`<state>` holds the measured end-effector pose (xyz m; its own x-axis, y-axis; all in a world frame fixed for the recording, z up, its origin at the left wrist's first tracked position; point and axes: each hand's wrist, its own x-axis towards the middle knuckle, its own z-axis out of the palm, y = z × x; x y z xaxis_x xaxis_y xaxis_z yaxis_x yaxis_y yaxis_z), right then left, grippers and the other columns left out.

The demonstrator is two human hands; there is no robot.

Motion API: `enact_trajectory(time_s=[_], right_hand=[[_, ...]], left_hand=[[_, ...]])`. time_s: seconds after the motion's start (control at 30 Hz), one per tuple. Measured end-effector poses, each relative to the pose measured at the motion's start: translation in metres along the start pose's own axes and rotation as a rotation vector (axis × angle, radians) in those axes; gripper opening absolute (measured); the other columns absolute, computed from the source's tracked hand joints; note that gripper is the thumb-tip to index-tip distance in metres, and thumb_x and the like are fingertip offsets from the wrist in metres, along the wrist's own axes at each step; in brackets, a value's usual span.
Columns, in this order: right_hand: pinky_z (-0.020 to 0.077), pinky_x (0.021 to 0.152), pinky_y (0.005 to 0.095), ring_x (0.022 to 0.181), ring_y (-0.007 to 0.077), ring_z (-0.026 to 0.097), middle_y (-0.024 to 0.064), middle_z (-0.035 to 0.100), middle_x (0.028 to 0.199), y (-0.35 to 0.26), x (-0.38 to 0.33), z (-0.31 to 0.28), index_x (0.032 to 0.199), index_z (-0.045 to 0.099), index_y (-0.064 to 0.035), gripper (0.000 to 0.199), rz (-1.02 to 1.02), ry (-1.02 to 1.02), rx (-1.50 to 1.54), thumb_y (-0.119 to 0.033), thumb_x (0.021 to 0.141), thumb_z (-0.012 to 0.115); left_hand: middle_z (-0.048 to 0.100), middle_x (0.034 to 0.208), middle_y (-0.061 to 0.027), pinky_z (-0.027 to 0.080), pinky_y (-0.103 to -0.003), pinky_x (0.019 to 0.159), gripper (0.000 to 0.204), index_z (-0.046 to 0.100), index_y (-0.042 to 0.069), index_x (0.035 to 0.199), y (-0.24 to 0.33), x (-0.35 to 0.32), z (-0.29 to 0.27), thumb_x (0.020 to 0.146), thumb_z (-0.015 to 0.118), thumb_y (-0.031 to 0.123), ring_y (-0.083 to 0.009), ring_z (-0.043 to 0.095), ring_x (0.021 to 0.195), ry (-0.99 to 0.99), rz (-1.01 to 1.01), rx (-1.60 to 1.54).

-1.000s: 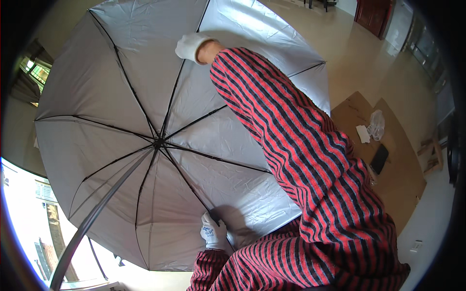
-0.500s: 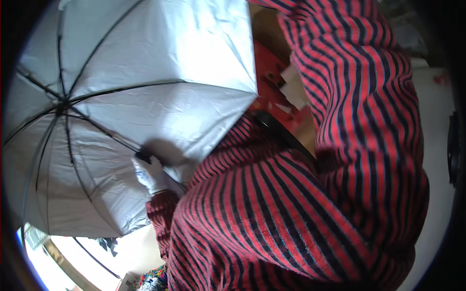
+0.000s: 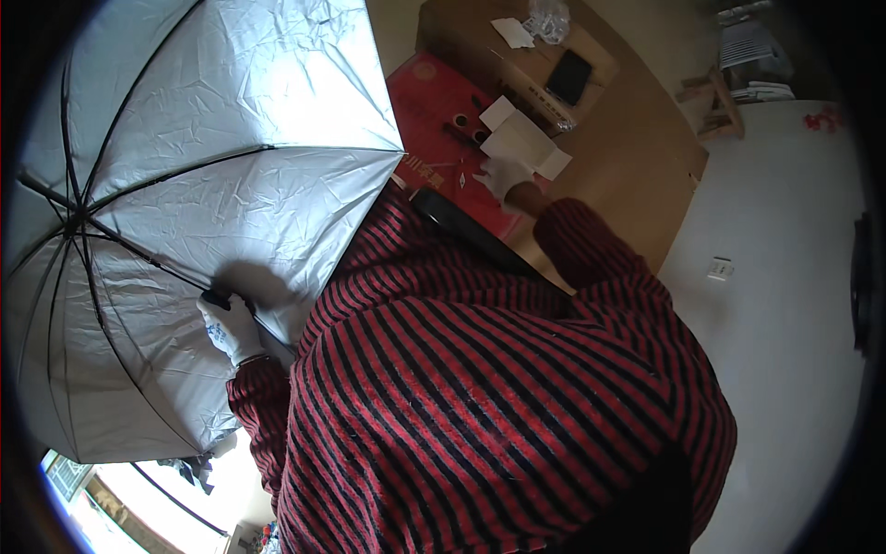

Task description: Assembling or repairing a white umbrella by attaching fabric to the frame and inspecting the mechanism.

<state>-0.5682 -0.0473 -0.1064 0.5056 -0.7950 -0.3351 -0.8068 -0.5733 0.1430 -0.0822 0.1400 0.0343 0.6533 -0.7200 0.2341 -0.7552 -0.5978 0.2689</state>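
Observation:
An opened umbrella (image 3: 314, 102) with a silvery inner side and black ribs fills the left of the head view. My left hand (image 3: 231, 331), in a white glove with blue print, is closed around its black handle at the lower end of the shaft. My right hand (image 3: 508, 175), also white-gloved, reaches over the table near an open white carton (image 3: 517, 138). It is blurred, so I cannot make out its fingers or anything in them. Under it lies a red printed sheet (image 3: 425, 102) with small dark items on it.
On the brown table (image 3: 637, 185) are a cardboard tray (image 3: 591, 65) with a black phone (image 3: 568, 78), a clear plastic bag (image 3: 548, 20) and a white paper (image 3: 512, 33). A long black bar (image 3: 471, 231) lies between me and the table. A wooden stool (image 3: 711, 106) stands beyond.
My right arm has come down from the top of the view, bringing the gloved hand over the red sheet. The umbrella and my left hand have shifted left in view; more of the table shows.

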Motion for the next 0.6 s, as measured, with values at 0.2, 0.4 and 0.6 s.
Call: enact_trajectory(time_s=[0.2,0.4,0.6], right_hand=[[0.046,0.087,0.0464,0.102,0.0297,0.056,0.0082,0.059,0.108,-0.044,0.009,0.09,0.124,0.053,-0.0194,0.04,0.455,0.262,0.51,-0.018,0.084,0.057],[0.0458,0.084,0.0442,0.097,0.0275,0.058,0.0086,0.059,0.099,-0.054,0.039,0.117,0.102,0.055,-0.0136,0.018,0.443,0.195,0.232,-0.02,0.089,0.046],[0.0513,0.075,0.0367,0.089,0.0288,0.063,0.01,0.063,0.091,-0.024,0.077,0.171,0.095,0.059,-0.0136,0.016,0.513,0.222,0.321,-0.023,0.092,0.046]], left_hand=[[0.062,0.097,-0.0229,0.048,-0.045,0.077,0.037,0.05,-0.002,0.107,0.005,0.006,0.0,0.077,0.062,0.017,-0.0392,0.061,0.089,-0.021,-0.014,0.004],[0.062,0.094,-0.0206,0.047,-0.045,0.077,0.031,0.053,0.001,0.103,0.006,-0.003,-0.014,0.075,0.061,0.015,-0.039,0.061,0.088,-0.023,-0.016,-0.078],[0.063,0.098,-0.0183,0.048,-0.046,0.075,0.036,0.054,0.007,0.107,0.0,-0.001,0.002,0.073,0.06,0.019,-0.0377,0.062,0.089,0.066,-0.095,-0.073]])
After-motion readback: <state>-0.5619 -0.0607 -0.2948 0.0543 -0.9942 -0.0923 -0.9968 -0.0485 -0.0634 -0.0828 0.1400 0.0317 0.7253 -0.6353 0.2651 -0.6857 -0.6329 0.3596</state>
